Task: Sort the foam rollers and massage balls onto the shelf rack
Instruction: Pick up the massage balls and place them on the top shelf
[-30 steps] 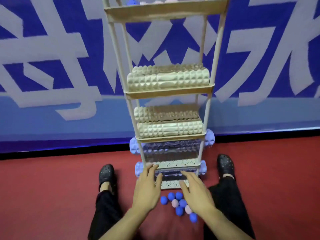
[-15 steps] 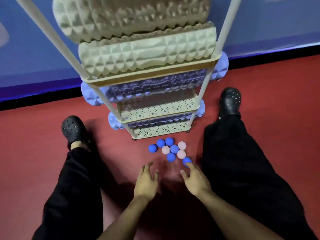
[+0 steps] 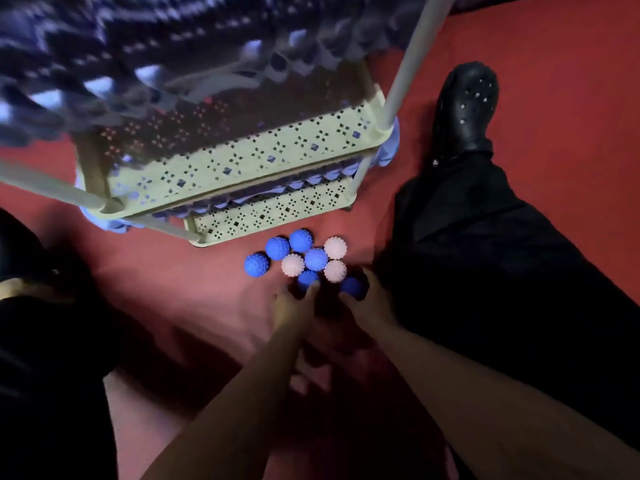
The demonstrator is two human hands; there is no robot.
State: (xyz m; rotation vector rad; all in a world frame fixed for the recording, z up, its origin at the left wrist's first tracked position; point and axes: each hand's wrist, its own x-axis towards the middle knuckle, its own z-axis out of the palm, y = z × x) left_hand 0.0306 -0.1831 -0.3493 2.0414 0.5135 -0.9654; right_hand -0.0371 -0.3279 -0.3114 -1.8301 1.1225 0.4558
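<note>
— Nearest first?

— Two bare arms, in from 6 o'clock, over a red floor (image 3: 180,292). Black trouser legs (image 3: 485,271) at 3 and 9 o'clock.

— And the left hand (image 3: 294,306)?

— Fingertips down on the first blue ball (image 3: 307,278), at the near edge of the ball pile. Too dark to tell whether gripping or only touching.

— And the right hand (image 3: 372,301)?

— Just beside the left one, at its 3 o'clock. Fingers curled round the second blue ball (image 3: 351,285), holding it low on the floor.

— More balls past those?

— Yes, a bumpy little bunch, all touching. Three pink balls (image 3: 335,270) and more blue balls (image 3: 316,258) mixed in. One lone blue ball (image 3: 257,265) at the 9 o'clock end of the bunch.

— Then?

— The shelf rack (image 3: 270,214), cream with little holes, at 12 o'clock from the balls and near them. Bottom shelf low to the floor, next shelf (image 3: 242,161) right above.

— Anything on it?

— A purple foam roller (image 3: 277,190) lying between those two shelves, both ends poking out the sides. Another purple roller (image 3: 173,46) higher up, big and blurry, at the top of the view.

— Farthest?

— A black shoe (image 3: 465,109) with holes, at 2 o'clock, right of the rack.
</note>
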